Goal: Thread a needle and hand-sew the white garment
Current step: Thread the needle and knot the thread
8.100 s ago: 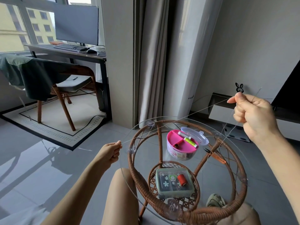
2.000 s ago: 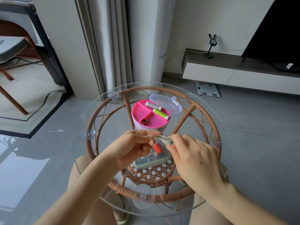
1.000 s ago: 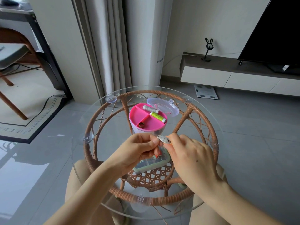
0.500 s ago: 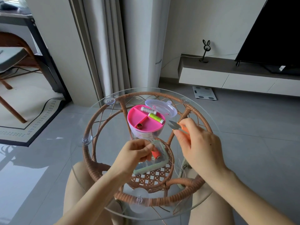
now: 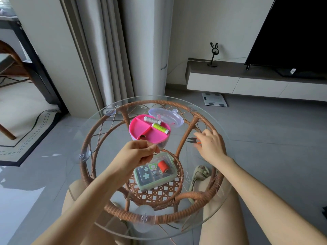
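My left hand point(image 5: 139, 154) hovers over the middle of the round glass table point(image 5: 92, 121), thumb and fingers pinching a thin thread that I can barely make out. My right hand point(image 5: 210, 145) is at the table's right side with its fingers loosely spread over the small orange-handled snips point(image 5: 192, 140), which lie on the glass. A pink divided box point(image 5: 141, 129) behind my left hand holds a green spool point(image 5: 160, 128) and a grey spool point(image 5: 152, 119). The needle is too small to see.
The pink box's clear lid point(image 5: 168, 117) lies just behind it. Under the glass, a green sewing box point(image 5: 150, 179) with a red spool point(image 5: 163, 166) sits on the rattan shelf. My knees are below the table. A TV stand point(image 5: 247, 80) runs along the right wall.
My right hand has carried the snips away from my left hand to the right side of the glass and opened over them. My left hand keeps its pinch.
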The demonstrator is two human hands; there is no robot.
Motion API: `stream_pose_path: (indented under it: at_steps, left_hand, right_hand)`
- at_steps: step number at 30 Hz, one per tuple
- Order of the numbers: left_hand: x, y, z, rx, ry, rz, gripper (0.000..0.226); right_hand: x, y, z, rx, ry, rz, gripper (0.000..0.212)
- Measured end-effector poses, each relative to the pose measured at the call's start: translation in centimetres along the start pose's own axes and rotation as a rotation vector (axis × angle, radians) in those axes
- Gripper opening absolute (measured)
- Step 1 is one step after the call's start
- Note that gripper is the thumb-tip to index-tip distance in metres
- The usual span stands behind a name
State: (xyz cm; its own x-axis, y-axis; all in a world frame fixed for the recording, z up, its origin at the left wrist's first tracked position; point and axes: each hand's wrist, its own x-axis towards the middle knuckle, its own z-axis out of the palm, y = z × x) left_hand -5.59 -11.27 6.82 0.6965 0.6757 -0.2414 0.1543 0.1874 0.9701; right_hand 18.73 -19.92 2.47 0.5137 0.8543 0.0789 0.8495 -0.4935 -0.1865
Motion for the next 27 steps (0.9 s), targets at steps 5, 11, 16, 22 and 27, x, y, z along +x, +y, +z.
stream_pose_path:
  at_steps: [5,11,16,22,27]
  left_hand:
    - [0.2,-0.2,-0.8,0.102,0.027,-0.016,0.023]
    - [0.0,-0.9,-1.3,0.226,0.048,-0.032,0.017]
    - [0.0,-1.2,-0.5,0.348,0.027,-0.019,0.016]
    - [-0.5,-0.8,-0.8,0.497,0.052,0.032,0.02]
    - [-0.5,-0.1,-0.2,0.731,0.003,0.14,0.018]
  right_hand:
    - [-3.7,0.5,-2.0,0.143,0.063,-0.05,0.014]
    - [-6.4,4.2,-2.9,0.033,0.002,0.343,0.047]
    - [-6.8,3.7,-1.2,0.072,-0.025,0.46,0.046]
    - [-6.0,2.7,-0.2,0.122,0.107,0.199,0.027]
    - [-4.7,1.4,0.7,-0.081,-0.014,0.099,0.022]
